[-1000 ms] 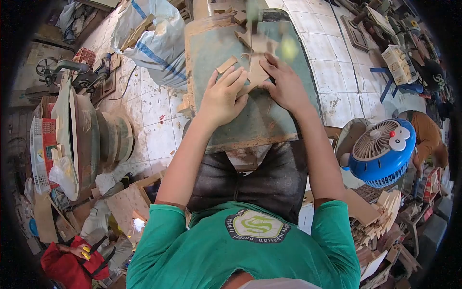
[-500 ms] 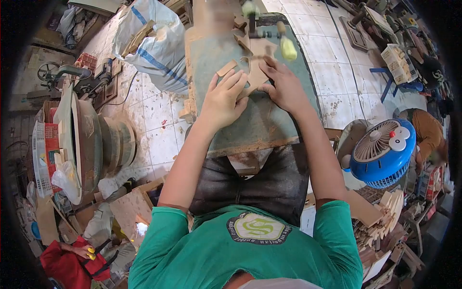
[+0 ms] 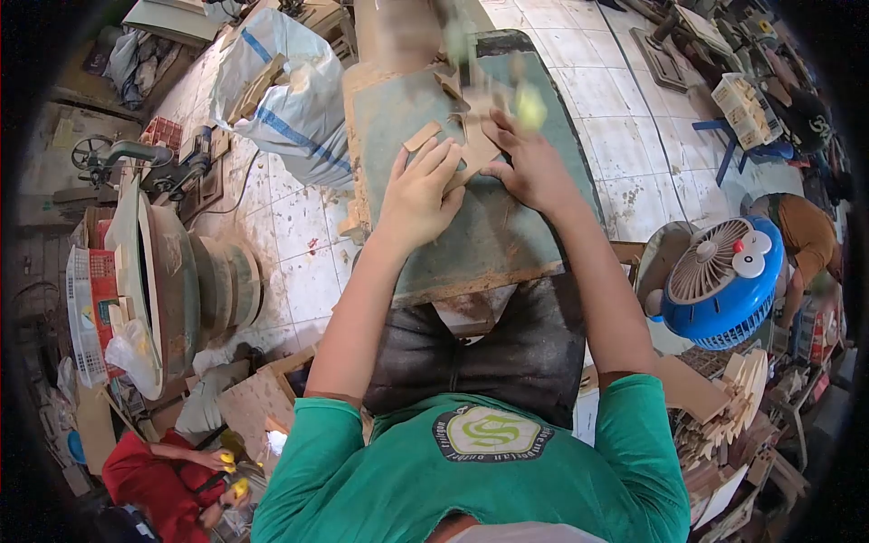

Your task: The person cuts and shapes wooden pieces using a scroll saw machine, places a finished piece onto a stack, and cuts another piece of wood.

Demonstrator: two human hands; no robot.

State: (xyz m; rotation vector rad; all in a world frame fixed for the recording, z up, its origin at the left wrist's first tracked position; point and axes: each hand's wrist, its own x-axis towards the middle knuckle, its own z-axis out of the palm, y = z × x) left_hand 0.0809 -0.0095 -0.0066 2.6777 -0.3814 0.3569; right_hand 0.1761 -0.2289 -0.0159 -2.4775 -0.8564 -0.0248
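Note:
A flat, pale wooden piece (image 3: 478,152) with a curved outline lies on the worn green table (image 3: 466,249). My left hand (image 3: 424,192) rests on the table with its fingers stretched out, its fingertips and thumb at the piece's left edge. Holding the piece from the right, my right hand (image 3: 534,170) has its thumb and fingers against it. A small wooden offcut (image 3: 422,136) sits just beyond my left fingertips. Past the piece, a machine part is smeared by motion, with a blurred yellow-green knob (image 3: 530,109) close to my right fingers.
A white sack (image 3: 303,113) with wood scraps stands left of the table. Left also is a large round machine (image 3: 172,281). A blue fan (image 3: 729,285) is at right, near a bending person (image 3: 801,240). Another person in red (image 3: 167,489) is lower left. Scrap wood (image 3: 724,403) lies lower right.
The yellow-green knob has shifted left and blurred. My hands keep nearly the same place on the wooden piece. The person in red has moved, and the view has shifted slightly.

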